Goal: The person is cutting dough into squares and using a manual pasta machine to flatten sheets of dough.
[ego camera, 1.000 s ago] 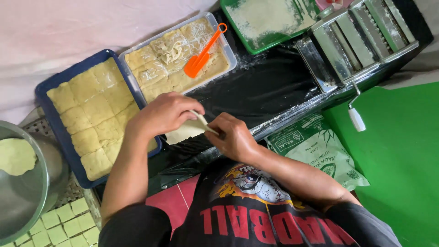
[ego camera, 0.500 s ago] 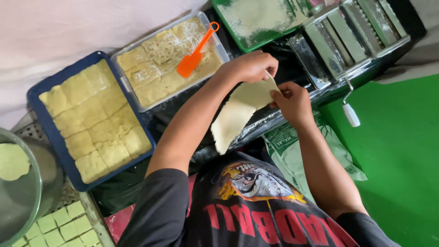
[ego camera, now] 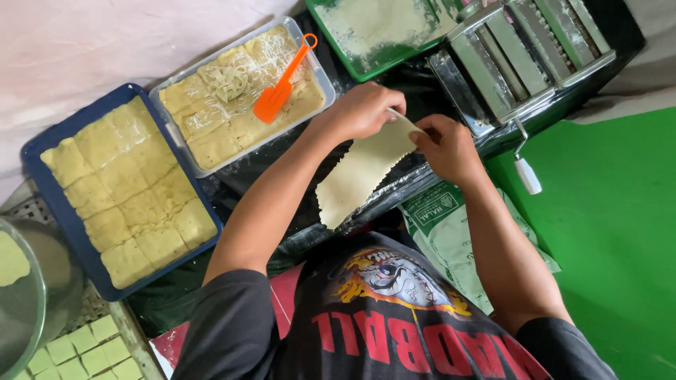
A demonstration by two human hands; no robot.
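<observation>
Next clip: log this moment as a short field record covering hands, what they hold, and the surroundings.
left hand: left hand grips the upper edge of the dough sheet
right hand: right hand pinches the same upper edge, on the other side
dough sheet: thin, pale, hanging down toward the person's torso
ahead: metal pasta roller with a white-handled crank
blue tray: pale dough squares
clear tray: dough pieces and an orange spatula
green tray: dusted with flour
</observation>
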